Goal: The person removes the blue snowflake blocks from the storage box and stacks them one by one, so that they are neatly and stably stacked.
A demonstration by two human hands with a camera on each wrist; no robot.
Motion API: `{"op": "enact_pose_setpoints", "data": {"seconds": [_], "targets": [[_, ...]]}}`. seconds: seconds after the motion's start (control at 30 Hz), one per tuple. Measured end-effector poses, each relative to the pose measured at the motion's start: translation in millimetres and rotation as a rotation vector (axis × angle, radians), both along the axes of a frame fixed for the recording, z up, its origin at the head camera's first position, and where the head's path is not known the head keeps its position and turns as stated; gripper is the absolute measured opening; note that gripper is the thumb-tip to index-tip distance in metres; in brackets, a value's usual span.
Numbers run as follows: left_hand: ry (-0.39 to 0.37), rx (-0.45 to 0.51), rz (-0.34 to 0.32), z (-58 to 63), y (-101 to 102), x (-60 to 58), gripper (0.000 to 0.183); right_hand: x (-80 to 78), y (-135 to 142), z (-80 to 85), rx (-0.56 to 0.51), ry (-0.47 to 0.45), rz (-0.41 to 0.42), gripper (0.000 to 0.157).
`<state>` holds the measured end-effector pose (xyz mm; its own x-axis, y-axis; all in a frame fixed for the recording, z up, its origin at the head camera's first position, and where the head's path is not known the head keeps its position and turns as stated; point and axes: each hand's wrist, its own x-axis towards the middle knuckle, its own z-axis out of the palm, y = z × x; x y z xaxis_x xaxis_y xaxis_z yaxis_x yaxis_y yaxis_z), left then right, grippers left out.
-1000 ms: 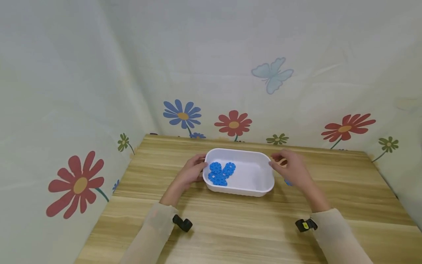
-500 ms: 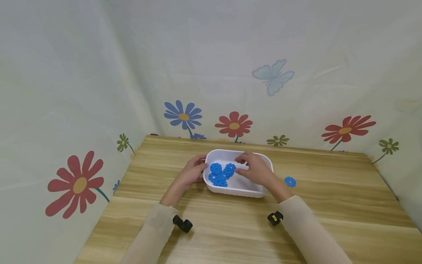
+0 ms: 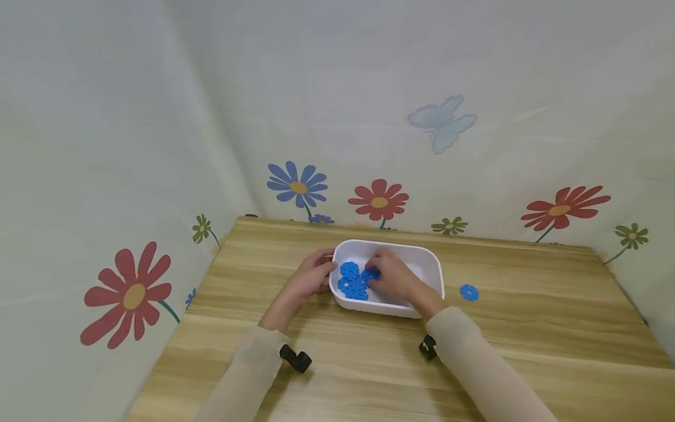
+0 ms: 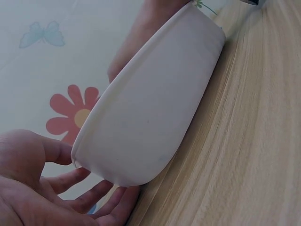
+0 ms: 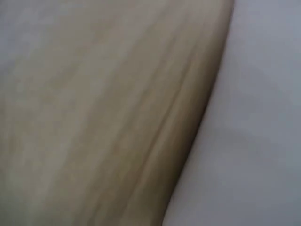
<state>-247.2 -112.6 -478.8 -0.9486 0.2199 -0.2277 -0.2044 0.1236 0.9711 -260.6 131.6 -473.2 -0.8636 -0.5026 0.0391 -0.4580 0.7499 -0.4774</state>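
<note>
A white plastic tub (image 3: 348,303) sits on the wooden table. My left hand (image 3: 308,274) holds its left end; in the left wrist view the thumb (image 4: 57,151) is at the rim and the other fingers lie against the outer wall. Inside the tub, several blue snowflake discs (image 3: 352,288) lie in a pile at the left. My right hand (image 3: 394,276) reaches over the near rim into the tub, its thumb and fingers pinching one blue snowflake disc (image 3: 371,274) beside the pile. Its fingertips are partly hidden.
One loose blue snowflake disc (image 3: 469,292) lies flat on the table (image 3: 364,363), right of the tub. A white cloth (image 3: 337,88) printed with flowers and a butterfly hangs behind the table and along its sides. The right wrist view is blurred.
My right hand has moved left from the tub's right rim into the tub and closed its fingers around a disc. The left hand stays at the left end.
</note>
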Motion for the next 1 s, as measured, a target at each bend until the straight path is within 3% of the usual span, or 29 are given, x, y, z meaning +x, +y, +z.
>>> {"op": "enact_pose_setpoints", "data": {"seconds": [0.77,1.0], "targets": [[-0.014,-0.003,0.013,0.2,2.4,-0.1,0.046,-1.6,1.3,-5.0,-0.024,-0.043,-0.058,0.037],[-0.005,0.001,0.029,-0.3,4.2,-1.0,0.046,1.5,6.8,8.5,-0.077,-0.04,-0.063,0.036]]}}
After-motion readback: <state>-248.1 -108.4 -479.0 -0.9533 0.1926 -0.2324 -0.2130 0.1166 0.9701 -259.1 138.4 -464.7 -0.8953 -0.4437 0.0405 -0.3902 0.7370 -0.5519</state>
